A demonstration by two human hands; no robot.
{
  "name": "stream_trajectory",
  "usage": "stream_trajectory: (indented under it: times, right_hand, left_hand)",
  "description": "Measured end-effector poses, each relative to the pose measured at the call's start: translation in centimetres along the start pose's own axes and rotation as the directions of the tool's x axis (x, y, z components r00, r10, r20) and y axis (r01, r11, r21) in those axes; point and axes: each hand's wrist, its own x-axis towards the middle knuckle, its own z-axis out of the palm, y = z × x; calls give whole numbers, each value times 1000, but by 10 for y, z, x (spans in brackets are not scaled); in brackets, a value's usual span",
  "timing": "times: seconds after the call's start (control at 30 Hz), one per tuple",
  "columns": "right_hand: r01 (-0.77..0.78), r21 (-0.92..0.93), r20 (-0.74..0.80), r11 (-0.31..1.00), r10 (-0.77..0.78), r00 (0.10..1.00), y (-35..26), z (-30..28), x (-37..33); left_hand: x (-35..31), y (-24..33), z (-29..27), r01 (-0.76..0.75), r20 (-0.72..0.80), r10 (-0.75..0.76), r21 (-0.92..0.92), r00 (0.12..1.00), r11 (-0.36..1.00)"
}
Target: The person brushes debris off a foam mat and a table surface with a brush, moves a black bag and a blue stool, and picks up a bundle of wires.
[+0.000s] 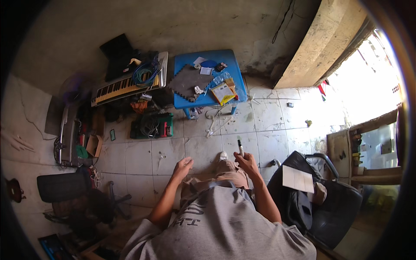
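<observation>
My right hand (pixel 247 164) is closed round a marker pen (pixel 241 148), held upright with its dark end pointing away from me. My left hand (pixel 183 165) hangs in front of me over the tiled floor, its fingers loosely bent and nothing visible in them. Neither hand touches furniture. Ahead stands a blue plastic table (pixel 232 60). On it lie a grey foam mat (pixel 190 80), a yellow and white packet (pixel 223 93), a blue oval piece (pixel 209 63) and several small items.
A keyboard instrument (pixel 125 89) with coiled blue cable (pixel 145 74) stands left of the table. Below it sits a green case (pixel 167 125). An office chair (pixel 65 188) is at left; a black chair (pixel 342 201) bearing a bag and white paper (pixel 298 179) is at right.
</observation>
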Motion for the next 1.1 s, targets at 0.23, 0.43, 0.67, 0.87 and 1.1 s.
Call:
stream_trajectory:
  times: [0.23, 0.43, 0.67, 0.87, 1.1]
  right_hand:
    - [48, -129, -39, 990, -54, 998, -26, -75, 140]
    - [-182, -162, -154, 970, 157, 976, -22, -83, 198]
    - [-418, -43, -307, 907, 386, 870, -2, -61, 195]
    - [-576, -155, -334, 803, 506, 795, -29, -27, 205]
    - [-718, -141, -458, 681, 598, 658, 5, -60, 208]
  left_hand:
    - [112, 70, -9, 16, -157, -42, -162, 987, 987]
    - [256, 95, -19, -104, -163, 102, -3, 981, 995]
    - [446, 184, -14, -247, -156, 323, 372, 934, 895]
    - [625, 212, -33, -216, -214, 397, 570, 892, 793]
    - [742, 278, 7, -223, -162, 496, 746, 853, 627]
